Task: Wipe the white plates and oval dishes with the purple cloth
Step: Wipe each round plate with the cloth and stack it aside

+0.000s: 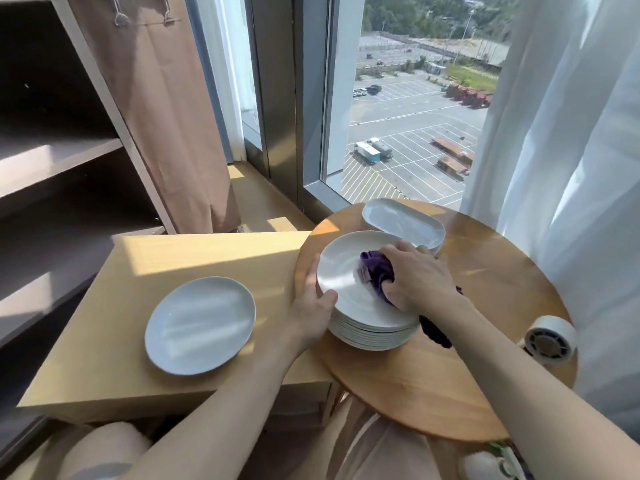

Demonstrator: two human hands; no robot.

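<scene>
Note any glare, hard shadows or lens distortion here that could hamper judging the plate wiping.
Head view: sunlight through the window lays bright patches on the rectangular table and a sheen on the top plate, not washed out; wide-angle bending tilts the shelf unit at the left edge; the right hand gripping the purple cloth and the left hand holding the plate's rim look sharp.

We read no text, label, brand or number anywhere. White plates (341,271), oval dishes (401,220) and purple cloth (375,271), centre of the frame: no legible marks. White roll (550,337), right edge: none either. Trucks (367,151) through the window (313,98), upper middle: too small to read.
</scene>
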